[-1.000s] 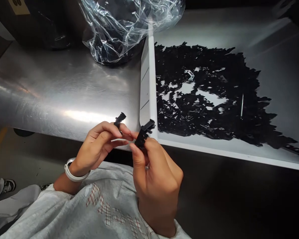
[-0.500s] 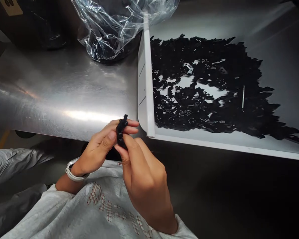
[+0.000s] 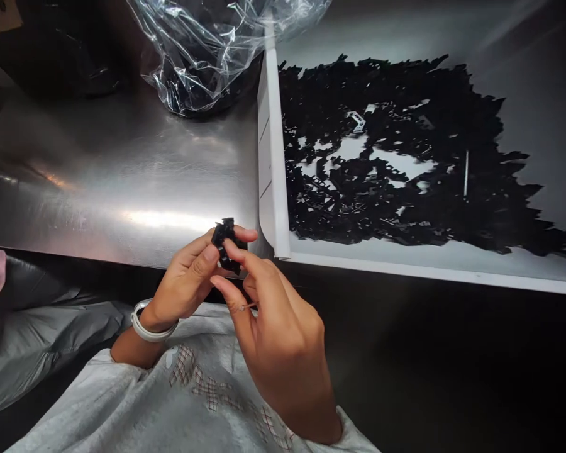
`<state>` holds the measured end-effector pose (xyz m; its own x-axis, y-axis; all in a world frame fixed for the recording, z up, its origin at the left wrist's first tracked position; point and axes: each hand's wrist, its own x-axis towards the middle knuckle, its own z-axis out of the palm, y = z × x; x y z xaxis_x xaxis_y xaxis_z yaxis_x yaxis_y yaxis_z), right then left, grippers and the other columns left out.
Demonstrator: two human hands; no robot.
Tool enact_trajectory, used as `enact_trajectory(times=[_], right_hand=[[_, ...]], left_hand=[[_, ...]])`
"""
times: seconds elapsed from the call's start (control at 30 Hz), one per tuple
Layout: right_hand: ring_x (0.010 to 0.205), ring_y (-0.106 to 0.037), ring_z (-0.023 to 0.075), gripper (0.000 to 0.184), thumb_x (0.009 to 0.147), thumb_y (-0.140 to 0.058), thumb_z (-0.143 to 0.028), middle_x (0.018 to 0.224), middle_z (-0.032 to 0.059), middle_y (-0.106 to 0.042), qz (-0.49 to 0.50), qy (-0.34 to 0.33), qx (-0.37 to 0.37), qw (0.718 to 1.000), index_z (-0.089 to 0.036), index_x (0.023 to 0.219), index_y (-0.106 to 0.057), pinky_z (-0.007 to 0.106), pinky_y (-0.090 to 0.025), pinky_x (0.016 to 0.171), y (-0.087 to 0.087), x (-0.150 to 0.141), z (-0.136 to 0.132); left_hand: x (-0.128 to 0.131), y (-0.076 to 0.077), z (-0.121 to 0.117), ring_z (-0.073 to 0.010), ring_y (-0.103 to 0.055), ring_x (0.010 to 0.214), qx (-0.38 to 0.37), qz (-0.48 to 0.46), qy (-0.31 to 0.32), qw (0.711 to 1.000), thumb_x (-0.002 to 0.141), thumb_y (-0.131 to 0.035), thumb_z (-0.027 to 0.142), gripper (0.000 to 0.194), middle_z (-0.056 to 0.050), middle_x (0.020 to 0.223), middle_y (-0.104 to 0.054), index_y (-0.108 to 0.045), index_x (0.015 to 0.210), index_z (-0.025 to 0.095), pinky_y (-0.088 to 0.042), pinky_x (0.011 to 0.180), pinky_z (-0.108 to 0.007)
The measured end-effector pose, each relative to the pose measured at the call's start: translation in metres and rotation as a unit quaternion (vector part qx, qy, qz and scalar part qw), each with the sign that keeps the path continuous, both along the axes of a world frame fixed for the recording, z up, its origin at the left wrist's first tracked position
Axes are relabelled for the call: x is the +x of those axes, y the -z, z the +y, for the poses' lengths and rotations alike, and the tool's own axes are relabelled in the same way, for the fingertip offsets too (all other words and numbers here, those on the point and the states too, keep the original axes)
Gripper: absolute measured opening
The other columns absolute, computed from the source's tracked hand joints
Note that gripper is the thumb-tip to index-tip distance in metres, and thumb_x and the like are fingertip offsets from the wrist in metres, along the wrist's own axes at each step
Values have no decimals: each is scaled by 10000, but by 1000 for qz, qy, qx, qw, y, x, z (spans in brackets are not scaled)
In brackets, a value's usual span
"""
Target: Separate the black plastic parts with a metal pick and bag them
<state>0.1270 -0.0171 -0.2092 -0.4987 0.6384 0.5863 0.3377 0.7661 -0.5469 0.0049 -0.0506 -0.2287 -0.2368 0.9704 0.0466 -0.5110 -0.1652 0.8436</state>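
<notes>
My left hand [image 3: 186, 277], with a white band at the wrist, pinches a small black plastic part [image 3: 222, 236] between thumb and fingers. The part has jagged edges and small light spots on its face. Whether it is one piece or several stacked together I cannot tell. My right hand [image 3: 280, 327] comes in from the right, its index fingertip touching the front of the part. The right thumb stands apart from the index finger, just below the part. Both hands are in front of the metal table's near edge, close to the corner of the white tray.
Many flat black pieces lie spread in the white tray [image 3: 382, 264] on the right, with a thin bright strip [image 3: 466, 176] among them. Clear plastic film [image 3: 207, 44] covers a dark container on the metal table [image 3: 122, 163]. A person's grey-clad leg [image 3: 51, 340] is at left.
The black part has turned so its broader face shows. My right thumb and index finger have spread apart from their pinch. Another person's pink garment has come into view at left.
</notes>
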Motion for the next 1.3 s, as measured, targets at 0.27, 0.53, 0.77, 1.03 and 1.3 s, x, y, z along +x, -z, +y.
enact_trajectory(times=[0.27, 0.53, 0.77, 1.03, 1.3], right_hand=[[857, -769, 143, 140, 1057, -561, -155, 1010, 55, -797, 126, -71, -203, 968, -164, 1166, -649, 219, -630, 728, 12, -4, 8], [640, -629, 86, 186, 1109, -476, -283, 766, -42, -643, 109, -109, -294, 943, -226, 1077, -651, 173, -501, 590, 7, 12, 22], [655, -672, 94, 229, 1017, -486, -43, 792, -35, -696, -104, -179, -130, 970, -203, 917, -617, 198, -481, 611, -26, 34, 51], [510, -572, 93, 244, 996, -467, -67, 767, -71, -691, -180, -250, -105, 946, -248, 985, -631, 228, -368, 470, -29, 40, 66], [566, -621, 127, 270, 1087, -487, -224, 753, -17, -699, -163, -218, -115, 955, -216, 867, -642, 268, -378, 482, -38, 34, 69]], left_hand=[[3, 9, 6, -161, -745, 1108, -10, 9, -39, 999, 1001, -654, 490, 268, -21, 1222, -765, -850, 1032, 310, -623, 884, -229], [-24, 14, 7, -217, -700, 1222, -43, 20, 24, 999, 1037, -481, 638, 500, -36, 1214, -768, -853, 1021, 303, -602, 952, -314], [-56, 6, 7, -241, -725, 1142, -41, 178, 263, 947, 1088, -365, 591, 609, -98, 1093, -789, -813, 978, 193, -490, 1134, -408], [-58, 10, 16, -218, -691, 1044, -15, 197, 290, 936, 1084, -423, 548, 511, -106, 1080, -755, -770, 1000, 181, -507, 1050, -375], [-56, 6, 15, -186, -632, 865, 1, 167, 252, 953, 1042, -558, 501, 454, -72, 835, -649, -709, 773, 167, -518, 902, -324]])
